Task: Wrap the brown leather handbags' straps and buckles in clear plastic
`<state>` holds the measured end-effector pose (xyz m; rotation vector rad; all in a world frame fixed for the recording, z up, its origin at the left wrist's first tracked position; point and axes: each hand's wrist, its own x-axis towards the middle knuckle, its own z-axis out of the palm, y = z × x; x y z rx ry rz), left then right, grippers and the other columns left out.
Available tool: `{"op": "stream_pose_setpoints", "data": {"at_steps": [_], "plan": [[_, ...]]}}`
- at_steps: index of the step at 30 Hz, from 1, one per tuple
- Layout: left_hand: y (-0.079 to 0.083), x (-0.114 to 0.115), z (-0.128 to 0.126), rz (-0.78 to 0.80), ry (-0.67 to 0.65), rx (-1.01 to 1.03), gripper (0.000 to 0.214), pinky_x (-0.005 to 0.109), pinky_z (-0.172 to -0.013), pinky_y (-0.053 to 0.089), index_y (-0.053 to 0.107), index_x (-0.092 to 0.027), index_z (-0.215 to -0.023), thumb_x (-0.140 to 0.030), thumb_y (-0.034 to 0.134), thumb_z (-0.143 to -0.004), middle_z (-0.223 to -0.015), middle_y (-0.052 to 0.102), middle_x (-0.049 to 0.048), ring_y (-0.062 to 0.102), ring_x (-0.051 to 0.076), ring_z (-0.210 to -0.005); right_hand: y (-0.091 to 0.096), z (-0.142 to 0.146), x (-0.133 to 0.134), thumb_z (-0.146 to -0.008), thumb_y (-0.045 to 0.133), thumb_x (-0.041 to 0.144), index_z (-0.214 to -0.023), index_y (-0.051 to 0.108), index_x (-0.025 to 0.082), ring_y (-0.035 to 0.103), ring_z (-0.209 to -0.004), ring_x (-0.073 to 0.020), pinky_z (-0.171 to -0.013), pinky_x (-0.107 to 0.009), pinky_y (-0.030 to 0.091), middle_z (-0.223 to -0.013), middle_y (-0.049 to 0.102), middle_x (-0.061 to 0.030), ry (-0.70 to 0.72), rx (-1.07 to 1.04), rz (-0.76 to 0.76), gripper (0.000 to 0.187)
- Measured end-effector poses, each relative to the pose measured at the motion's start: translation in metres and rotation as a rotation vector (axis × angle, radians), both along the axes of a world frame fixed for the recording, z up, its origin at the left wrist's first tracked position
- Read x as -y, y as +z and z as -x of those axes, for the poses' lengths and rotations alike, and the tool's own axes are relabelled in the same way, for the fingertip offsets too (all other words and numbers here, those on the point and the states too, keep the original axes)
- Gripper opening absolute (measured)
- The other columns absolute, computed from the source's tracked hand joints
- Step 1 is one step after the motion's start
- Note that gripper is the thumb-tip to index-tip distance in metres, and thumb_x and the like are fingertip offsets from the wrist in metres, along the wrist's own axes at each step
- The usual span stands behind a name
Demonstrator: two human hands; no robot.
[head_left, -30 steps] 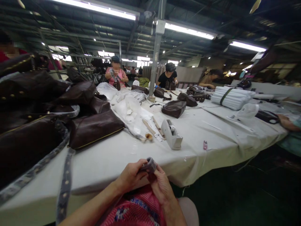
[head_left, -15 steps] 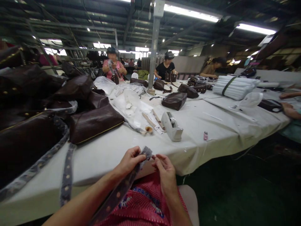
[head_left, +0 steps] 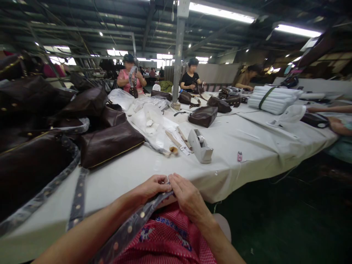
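Observation:
A dark studded strap [head_left: 136, 220] in a clear plastic sleeve runs from the lower left across my lap up to my hands. My left hand [head_left: 155, 187] pinches the strap near its far end. Against it, my right hand [head_left: 184, 194] has its fingers closed over the strap's tip, which they mostly hide. Left of me, a dark brown leather bag [head_left: 112, 143] with a yellow zip lies on the table. Another studded strap [head_left: 77, 200] in plastic hangs over the table edge.
A tape dispenser [head_left: 200, 146] stands on the white-covered table [head_left: 228, 167], with small pink snips [head_left: 239, 156] to its right. Brown bags [head_left: 33, 161] are heaped at left. Clear plastic [head_left: 150, 117], a white fan [head_left: 291, 114] and a strapped white bundle [head_left: 273, 98] lie farther back. Co-workers [head_left: 189, 80] sit across.
My right hand has moved left and closed over the strap's end, which stuck up between my hands before. The strap has turned, so its studs show more clearly.

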<state>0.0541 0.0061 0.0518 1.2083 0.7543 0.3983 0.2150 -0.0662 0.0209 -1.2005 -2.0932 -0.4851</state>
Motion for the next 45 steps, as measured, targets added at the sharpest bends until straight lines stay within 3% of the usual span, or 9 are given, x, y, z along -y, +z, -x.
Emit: {"op": "stream_pose_setpoints", "data": {"at_steps": [9,18,21,24,27,33,39,41,45], "plan": [[0.004,0.016,-0.001,0.192,-0.113,0.114,0.045,0.022,-0.051,0.045,0.047,-0.019,-0.106,-0.031,0.071,-0.070,-0.066,0.062,-0.0017,0.058,0.012,-0.051,-0.027,0.000,-0.008,-0.077,0.039,0.009,-0.115,0.064,0.013,0.069,-0.092,-0.0218,-0.083,-0.033,0.056,-0.103,0.072,-0.0122,-0.207,-0.628,0.172,0.046],[-0.003,0.015,0.003,-0.120,-0.152,0.052,0.027,0.022,-0.048,0.044,0.050,-0.018,-0.099,-0.036,0.059,-0.081,-0.063,0.061,-0.0025,0.057,0.012,-0.050,-0.027,0.035,-0.009,-0.076,0.051,0.024,-0.110,0.063,0.014,0.065,-0.073,-0.0184,-0.068,-0.028,0.054,-0.086,0.072,-0.0039,-0.077,-1.470,0.578,0.037],[0.000,0.017,0.005,-0.191,-0.105,0.007,0.020,0.022,-0.046,0.043,0.048,-0.020,-0.091,-0.037,0.056,-0.083,-0.057,0.058,-0.0042,0.055,0.012,-0.046,-0.025,0.028,-0.010,-0.078,0.047,0.018,-0.121,0.057,0.014,0.066,-0.083,-0.0203,-0.075,-0.032,0.055,-0.097,0.071,-0.0072,-0.042,-1.221,0.516,0.044],[0.005,0.019,0.007,-0.236,-0.136,-0.051,0.018,0.021,-0.041,0.039,0.047,-0.020,-0.089,-0.037,0.053,-0.084,-0.054,0.057,-0.0042,0.052,0.012,-0.043,-0.011,0.014,-0.011,-0.076,0.045,0.012,-0.125,0.055,0.016,0.060,-0.107,-0.0232,-0.094,-0.038,0.050,-0.117,0.064,-0.0123,0.045,-0.670,0.344,0.050],[0.016,0.020,0.007,-0.279,-0.199,-0.094,0.016,0.020,-0.039,0.036,0.049,-0.019,-0.088,-0.034,0.053,-0.084,-0.055,0.059,-0.0033,0.051,0.012,-0.041,0.002,0.006,-0.010,-0.078,0.043,0.012,-0.108,0.061,0.016,0.063,-0.093,-0.0225,-0.082,-0.036,0.054,-0.102,0.066,-0.0125,0.065,-0.348,0.296,0.035],[0.029,0.020,0.012,-0.142,-0.306,-0.024,0.030,0.018,-0.037,0.029,0.046,-0.019,-0.111,-0.037,0.050,-0.088,-0.059,0.060,-0.0028,0.047,0.010,-0.039,0.000,0.020,-0.006,-0.069,0.047,0.019,-0.091,0.057,0.019,0.059,-0.065,-0.0182,-0.061,-0.029,0.050,-0.075,0.063,-0.0022,-0.094,-0.834,0.333,0.024],[0.019,0.015,0.014,-0.156,-0.265,0.024,0.021,0.021,-0.042,0.036,0.051,-0.019,-0.095,-0.036,0.055,-0.084,-0.057,0.056,-0.0033,0.047,0.010,-0.041,-0.018,0.046,-0.013,-0.074,0.045,0.019,-0.096,0.050,0.021,0.062,-0.063,-0.0159,-0.057,-0.026,0.050,-0.077,0.064,-0.0005,0.130,-1.583,0.527,0.022],[0.012,0.014,0.013,-0.188,-0.224,0.037,0.018,0.021,-0.042,0.038,0.049,-0.019,-0.086,-0.036,0.054,-0.084,-0.057,0.056,-0.0030,0.048,0.010,-0.043,-0.021,0.043,-0.016,-0.078,0.045,0.018,-0.101,0.049,0.022,0.064,-0.069,-0.0172,-0.062,-0.030,0.053,-0.085,0.066,-0.0029,0.145,-1.471,0.521,0.024],[0.005,0.018,0.009,-0.243,-0.138,0.007,0.015,0.021,-0.041,0.037,0.050,-0.019,-0.090,-0.034,0.051,-0.085,-0.055,0.056,-0.0040,0.049,0.011,-0.042,-0.020,0.019,-0.020,-0.080,0.048,0.015,-0.113,0.056,0.021,0.064,-0.097,-0.0228,-0.085,-0.039,0.053,-0.104,0.066,-0.0106,0.095,-0.683,0.276,0.034]]}}
